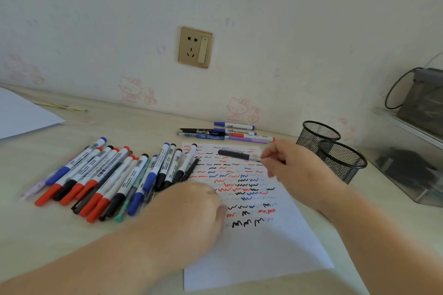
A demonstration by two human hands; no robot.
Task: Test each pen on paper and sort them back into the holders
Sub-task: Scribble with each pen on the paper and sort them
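Note:
A white sheet of paper (259, 246) covered in red, blue and black scribbles lies in the middle of the desk. My right hand (294, 170) pinches a dark pen (236, 154) by one end, holding it level above the sheet's top edge. My left hand (194, 211) rests on the paper's left edge, fingers curled under; what it holds is hidden. A big pile of several markers (107, 175) with red, blue and black caps lies left of the paper. A smaller group of pens (225, 133) lies by the wall. Two black mesh holders (340, 158) stand at the right.
A wall socket (195, 46) sits above the desk. A clear plastic bin (407, 163) and a grey bag (424, 98) occupy the far right. Another white sheet (21, 115) lies at the far left.

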